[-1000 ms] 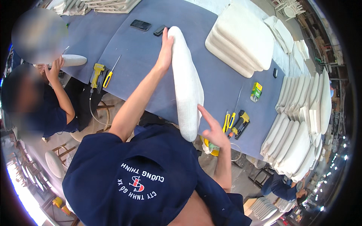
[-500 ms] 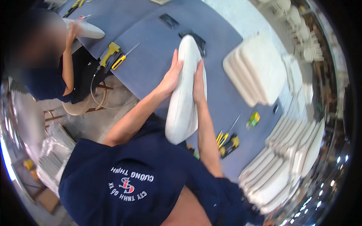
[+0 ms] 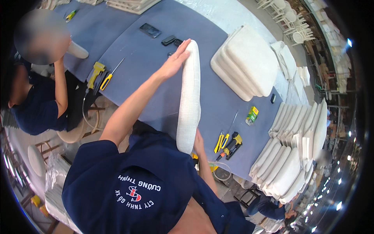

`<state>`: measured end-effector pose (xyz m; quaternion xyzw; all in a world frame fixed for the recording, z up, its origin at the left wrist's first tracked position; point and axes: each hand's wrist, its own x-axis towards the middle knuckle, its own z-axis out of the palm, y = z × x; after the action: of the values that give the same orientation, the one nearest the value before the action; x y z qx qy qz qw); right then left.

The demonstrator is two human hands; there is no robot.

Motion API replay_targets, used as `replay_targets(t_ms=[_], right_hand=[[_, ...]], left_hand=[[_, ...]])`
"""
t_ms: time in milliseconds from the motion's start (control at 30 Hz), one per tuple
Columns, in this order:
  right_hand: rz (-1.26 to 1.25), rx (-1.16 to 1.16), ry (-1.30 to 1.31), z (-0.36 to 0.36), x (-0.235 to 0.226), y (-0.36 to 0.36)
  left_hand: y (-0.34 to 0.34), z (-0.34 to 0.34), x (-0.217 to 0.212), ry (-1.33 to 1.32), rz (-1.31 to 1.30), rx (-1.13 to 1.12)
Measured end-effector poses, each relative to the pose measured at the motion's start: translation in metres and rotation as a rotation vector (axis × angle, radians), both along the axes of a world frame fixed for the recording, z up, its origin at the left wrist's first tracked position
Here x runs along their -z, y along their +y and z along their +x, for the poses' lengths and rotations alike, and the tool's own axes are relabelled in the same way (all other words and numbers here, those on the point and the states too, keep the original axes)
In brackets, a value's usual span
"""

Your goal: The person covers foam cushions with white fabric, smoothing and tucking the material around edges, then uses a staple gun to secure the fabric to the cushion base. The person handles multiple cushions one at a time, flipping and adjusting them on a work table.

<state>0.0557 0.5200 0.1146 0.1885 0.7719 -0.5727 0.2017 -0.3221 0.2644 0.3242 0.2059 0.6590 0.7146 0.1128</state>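
A pale upholstered seat cushion [image 3: 189,97] stands on edge in front of my chest, its narrow side turned up. My left hand [image 3: 174,64] holds its far end, with the fingers stretched along the top and the thumb out of sight. Lower down, my right hand [image 3: 199,143] grips the near right side; the cushion covers part of its fingers. To the right of the cushion lie a yellow-handled screwdriver [image 3: 225,140], a yellow cutter [image 3: 218,143] and a yellow-black staple gun [image 3: 235,145].
Stacked cushions [image 3: 249,64] rest at the far right of the blue table [image 3: 134,58], with more piles [image 3: 286,163] nearer. A phone [image 3: 150,30], a green-yellow box [image 3: 252,116] and another yellow staple gun [image 3: 95,76] lie about. A co-worker [image 3: 43,93] sits at left.
The cushion has turned to show its edge more squarely. My left hand has slid to its far end, and my right hand has dropped toward the near end. My view has shifted.
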Motion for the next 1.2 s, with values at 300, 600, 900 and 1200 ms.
replay_targets(t_ms=[300, 600, 900, 1200], right_hand=[[0.213, 0.314, 0.304, 0.063, -0.053, -0.034], [0.070, 1.322, 0.465, 0.049, -0.123, 0.021], [0.734, 0.212, 0.272, 0.043, -0.021, 0.074], [0.996, 0.442, 0.412, 0.071, 0.075, 0.050]], left_hand=[[0.105, -0.062, 0.026, -0.385, 0.145, -0.047], [0.055, 0.039, -0.038, -0.026, -0.503, -0.310], [-0.021, 0.110, 0.188, 0.412, -1.390, -0.127], [-0.007, 0.145, 0.217, 0.410, -1.239, -0.312]])
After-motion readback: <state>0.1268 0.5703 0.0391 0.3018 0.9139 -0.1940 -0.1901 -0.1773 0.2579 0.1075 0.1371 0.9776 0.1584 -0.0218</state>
